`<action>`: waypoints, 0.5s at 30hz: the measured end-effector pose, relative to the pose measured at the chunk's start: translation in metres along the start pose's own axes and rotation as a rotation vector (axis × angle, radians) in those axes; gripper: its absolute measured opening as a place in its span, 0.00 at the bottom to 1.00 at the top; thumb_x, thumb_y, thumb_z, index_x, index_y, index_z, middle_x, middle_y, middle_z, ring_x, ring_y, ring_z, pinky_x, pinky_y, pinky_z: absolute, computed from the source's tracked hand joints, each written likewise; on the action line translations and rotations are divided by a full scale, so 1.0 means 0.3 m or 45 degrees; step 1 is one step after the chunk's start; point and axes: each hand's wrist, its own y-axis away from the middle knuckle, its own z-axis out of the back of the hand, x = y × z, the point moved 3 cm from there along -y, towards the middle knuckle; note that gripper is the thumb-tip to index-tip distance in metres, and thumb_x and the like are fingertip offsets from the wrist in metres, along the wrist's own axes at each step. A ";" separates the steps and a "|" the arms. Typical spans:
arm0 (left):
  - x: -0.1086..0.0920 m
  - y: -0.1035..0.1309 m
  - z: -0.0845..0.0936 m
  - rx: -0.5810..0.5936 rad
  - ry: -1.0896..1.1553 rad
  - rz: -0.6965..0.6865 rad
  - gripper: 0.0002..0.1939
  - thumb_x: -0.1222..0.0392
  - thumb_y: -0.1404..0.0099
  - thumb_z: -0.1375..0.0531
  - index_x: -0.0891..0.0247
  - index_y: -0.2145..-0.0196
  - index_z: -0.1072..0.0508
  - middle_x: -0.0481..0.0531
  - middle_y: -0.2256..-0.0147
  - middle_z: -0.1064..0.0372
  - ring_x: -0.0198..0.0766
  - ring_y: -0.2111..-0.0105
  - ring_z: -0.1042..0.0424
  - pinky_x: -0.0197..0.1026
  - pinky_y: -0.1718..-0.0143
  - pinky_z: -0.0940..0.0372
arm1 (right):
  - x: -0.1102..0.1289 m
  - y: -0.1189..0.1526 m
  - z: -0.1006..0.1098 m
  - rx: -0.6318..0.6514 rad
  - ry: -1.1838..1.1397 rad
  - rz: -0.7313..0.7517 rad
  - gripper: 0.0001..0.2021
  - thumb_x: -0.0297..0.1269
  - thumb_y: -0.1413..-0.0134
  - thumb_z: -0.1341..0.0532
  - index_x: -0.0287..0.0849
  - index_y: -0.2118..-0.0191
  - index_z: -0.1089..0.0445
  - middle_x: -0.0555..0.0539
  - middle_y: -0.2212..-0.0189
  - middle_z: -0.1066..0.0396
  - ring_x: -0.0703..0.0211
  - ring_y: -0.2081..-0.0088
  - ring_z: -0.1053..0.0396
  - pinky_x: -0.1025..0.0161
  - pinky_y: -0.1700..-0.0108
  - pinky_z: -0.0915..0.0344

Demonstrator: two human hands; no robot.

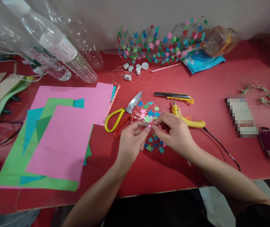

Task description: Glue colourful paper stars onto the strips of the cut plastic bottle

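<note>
Over a red tabletop [153, 176], a left hand [131, 140] and a right hand [177, 134] meet beside scattered paper stars [150, 139], each grip pinched on a small pink paper piece [149, 126] between them. Just beyond are scissors [134, 102], a yellow glue gun [192, 123] and a utility knife [172, 95]. Along the wall, transparent bottles, one with a white label [61, 47], rise at left of star-covered clear plastic containers [156, 47] and a clear jar [216, 39] showing orange, whether inside or outside cannot be told.
</note>
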 end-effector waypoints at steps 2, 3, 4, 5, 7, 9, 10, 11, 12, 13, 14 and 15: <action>-0.001 -0.001 0.000 -0.001 -0.001 -0.007 0.07 0.58 0.42 0.38 0.62 0.69 0.30 0.36 0.92 0.47 0.24 0.92 0.54 0.29 0.89 0.58 | 0.000 0.000 0.001 -0.001 0.012 0.012 0.04 0.32 0.45 0.41 0.42 0.71 0.32 0.52 0.75 0.35 0.66 0.74 0.39 0.67 0.71 0.43; -0.002 -0.001 0.000 -0.002 -0.002 -0.009 0.07 0.58 0.42 0.38 0.62 0.69 0.30 0.36 0.92 0.47 0.24 0.92 0.54 0.29 0.89 0.58 | 0.002 0.001 0.002 -0.006 0.035 0.027 0.04 0.32 0.45 0.41 0.42 0.70 0.31 0.52 0.75 0.35 0.66 0.73 0.39 0.66 0.71 0.43; -0.002 -0.002 0.001 -0.005 -0.002 -0.012 0.07 0.57 0.42 0.38 0.62 0.69 0.30 0.36 0.92 0.47 0.24 0.92 0.54 0.29 0.89 0.58 | 0.004 0.002 0.004 -0.018 0.066 0.049 0.04 0.32 0.44 0.41 0.42 0.70 0.31 0.52 0.74 0.35 0.65 0.73 0.38 0.66 0.71 0.42; -0.002 -0.002 0.001 -0.010 0.000 -0.017 0.07 0.57 0.42 0.38 0.62 0.69 0.30 0.36 0.93 0.47 0.24 0.92 0.54 0.29 0.89 0.59 | 0.006 0.004 0.006 -0.038 0.102 0.082 0.04 0.33 0.43 0.41 0.42 0.69 0.31 0.51 0.74 0.34 0.65 0.73 0.38 0.66 0.71 0.42; 0.000 -0.003 0.001 -0.022 0.008 -0.029 0.07 0.57 0.41 0.38 0.62 0.69 0.30 0.36 0.93 0.47 0.24 0.92 0.55 0.29 0.89 0.59 | 0.015 0.010 0.010 -0.086 0.174 0.185 0.05 0.33 0.41 0.42 0.41 0.66 0.30 0.50 0.72 0.32 0.64 0.72 0.35 0.66 0.69 0.40; 0.004 -0.004 0.002 -0.025 0.017 -0.049 0.06 0.58 0.41 0.38 0.62 0.68 0.30 0.36 0.92 0.47 0.24 0.92 0.54 0.29 0.89 0.60 | 0.026 0.018 0.008 -0.118 0.242 0.330 0.07 0.32 0.39 0.44 0.40 0.64 0.29 0.47 0.70 0.30 0.62 0.69 0.33 0.65 0.67 0.37; 0.006 -0.005 0.002 -0.024 0.021 -0.065 0.06 0.58 0.41 0.39 0.63 0.68 0.30 0.36 0.92 0.47 0.24 0.92 0.54 0.29 0.89 0.60 | 0.030 0.023 0.005 -0.123 0.276 0.404 0.08 0.31 0.39 0.44 0.39 0.63 0.28 0.46 0.69 0.30 0.61 0.68 0.32 0.64 0.67 0.36; 0.008 -0.005 0.002 -0.023 0.024 -0.082 0.06 0.58 0.41 0.39 0.63 0.68 0.30 0.36 0.92 0.47 0.24 0.92 0.54 0.28 0.89 0.60 | 0.032 0.028 0.000 -0.126 0.314 0.469 0.09 0.30 0.38 0.45 0.39 0.63 0.27 0.45 0.69 0.29 0.60 0.68 0.31 0.64 0.66 0.35; 0.010 -0.005 0.003 -0.024 0.027 -0.099 0.06 0.59 0.41 0.39 0.63 0.68 0.30 0.36 0.92 0.47 0.24 0.91 0.53 0.28 0.89 0.59 | 0.033 0.032 -0.005 -0.131 0.352 0.523 0.09 0.30 0.38 0.45 0.38 0.63 0.27 0.44 0.69 0.29 0.59 0.68 0.31 0.63 0.66 0.35; 0.011 -0.006 0.004 -0.028 0.029 -0.112 0.05 0.59 0.41 0.39 0.63 0.68 0.29 0.36 0.92 0.47 0.24 0.91 0.53 0.28 0.89 0.59 | 0.032 0.036 -0.011 -0.140 0.386 0.564 0.10 0.30 0.38 0.45 0.37 0.63 0.26 0.44 0.70 0.29 0.59 0.68 0.31 0.63 0.66 0.35; 0.012 -0.006 0.004 -0.033 0.030 -0.119 0.05 0.59 0.41 0.39 0.63 0.68 0.29 0.36 0.91 0.47 0.24 0.91 0.53 0.28 0.89 0.59 | 0.029 0.039 -0.016 -0.153 0.414 0.595 0.10 0.29 0.37 0.45 0.37 0.64 0.26 0.44 0.71 0.29 0.59 0.69 0.32 0.63 0.67 0.35; 0.012 -0.006 0.003 -0.038 0.034 -0.123 0.05 0.59 0.41 0.39 0.63 0.68 0.29 0.36 0.91 0.47 0.24 0.91 0.53 0.28 0.89 0.59 | 0.026 0.041 -0.022 -0.166 0.439 0.622 0.10 0.29 0.37 0.45 0.37 0.64 0.26 0.44 0.71 0.29 0.59 0.69 0.32 0.63 0.67 0.35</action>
